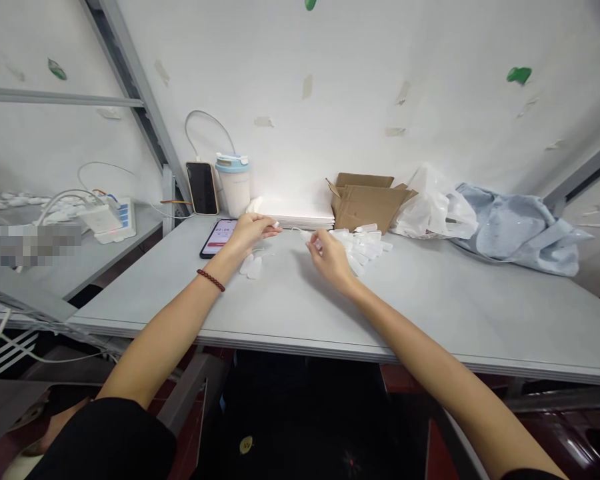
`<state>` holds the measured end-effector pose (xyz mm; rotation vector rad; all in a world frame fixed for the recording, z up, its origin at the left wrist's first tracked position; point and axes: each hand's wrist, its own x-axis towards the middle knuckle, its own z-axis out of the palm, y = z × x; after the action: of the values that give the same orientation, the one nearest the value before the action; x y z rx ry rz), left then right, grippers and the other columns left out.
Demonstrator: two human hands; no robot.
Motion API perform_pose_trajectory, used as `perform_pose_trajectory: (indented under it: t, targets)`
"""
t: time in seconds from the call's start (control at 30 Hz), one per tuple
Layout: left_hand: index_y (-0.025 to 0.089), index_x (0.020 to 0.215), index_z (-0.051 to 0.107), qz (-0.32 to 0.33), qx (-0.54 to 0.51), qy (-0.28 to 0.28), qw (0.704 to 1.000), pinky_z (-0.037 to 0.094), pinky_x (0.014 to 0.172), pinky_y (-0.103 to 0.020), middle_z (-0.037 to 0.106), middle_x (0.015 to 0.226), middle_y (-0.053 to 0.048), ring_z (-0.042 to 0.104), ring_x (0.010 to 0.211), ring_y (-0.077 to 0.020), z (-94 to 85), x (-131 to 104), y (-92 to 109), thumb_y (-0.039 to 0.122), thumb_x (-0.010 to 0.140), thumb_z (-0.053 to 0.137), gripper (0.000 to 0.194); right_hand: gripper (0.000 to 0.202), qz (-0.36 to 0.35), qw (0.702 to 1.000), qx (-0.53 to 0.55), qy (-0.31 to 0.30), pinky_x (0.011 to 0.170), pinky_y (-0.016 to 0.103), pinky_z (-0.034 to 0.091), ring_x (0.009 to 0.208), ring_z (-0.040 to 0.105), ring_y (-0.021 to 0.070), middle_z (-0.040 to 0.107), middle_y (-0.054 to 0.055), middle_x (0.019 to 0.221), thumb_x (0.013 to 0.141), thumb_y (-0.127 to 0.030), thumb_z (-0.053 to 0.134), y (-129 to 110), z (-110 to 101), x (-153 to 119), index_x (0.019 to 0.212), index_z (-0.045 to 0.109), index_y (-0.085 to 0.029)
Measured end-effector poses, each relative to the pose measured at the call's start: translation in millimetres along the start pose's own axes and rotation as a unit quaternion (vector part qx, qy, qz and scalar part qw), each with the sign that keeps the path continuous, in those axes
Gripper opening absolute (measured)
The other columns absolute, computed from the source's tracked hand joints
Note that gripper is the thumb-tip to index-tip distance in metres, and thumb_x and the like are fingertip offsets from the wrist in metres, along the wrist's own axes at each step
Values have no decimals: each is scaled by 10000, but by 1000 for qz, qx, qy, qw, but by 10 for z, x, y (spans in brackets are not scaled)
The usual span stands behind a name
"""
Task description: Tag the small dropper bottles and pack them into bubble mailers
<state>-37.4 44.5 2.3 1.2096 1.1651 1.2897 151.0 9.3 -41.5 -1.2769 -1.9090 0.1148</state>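
My left hand (254, 232), with a beaded bracelet at the wrist, is closed in a pinch on a small white item (276, 225) above the grey table. Just below it lie a few flat white pieces (253, 267). My right hand (329, 256) is closed, fingertips together, at the left edge of a pile of white pieces (370, 245); what it holds, if anything, is too small to tell. A thin white thread or loop (298, 230) shows between the two hands.
A lit phone (214, 239) lies beside my left hand. Behind stand a dark phone (203, 189), a cup (235, 185), a white stack (300, 212) and a cardboard box (367, 203). A plastic bag (433, 205) and blue cloth (520, 227) lie right; a power strip (117, 220) is left.
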Motion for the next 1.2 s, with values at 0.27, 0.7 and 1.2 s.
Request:
perform_pose_trajectory:
  t: [0.27, 0.7, 1.2]
  targets:
    - [116, 715, 601, -40, -52, -113, 991, 474, 947, -362, 647, 705, -28, 680, 749, -151, 182, -89, -121, 123, 743, 671, 76, 159, 85, 979, 185, 24, 596, 256, 358, 621, 510, 134, 590, -8, 707, 817, -354, 494, 50, -63, 61, 781, 412, -222]
    - [99, 752, 620, -38, -124, -138, 982, 455, 942, -319, 657, 793, -49, 642, 780, -122, 192, -50, -189, 84, 762, 644, 30, 189, 63, 971, 229, -40, 612, 267, 376, 650, 561, 140, 640, 15, 733, 803, -377, 510, -20, -43, 32, 786, 417, -213]
    - [114, 774, 631, 8, -102, -173, 980, 422, 911, -335, 633, 760, -11, 593, 763, -112, 188, -56, -209, 157, 623, 768, 209, 215, 91, 945, 300, -93, 549, 248, 339, 523, 430, 104, 626, -15, 664, 792, -409, 512, -6, -48, 18, 804, 413, -219]
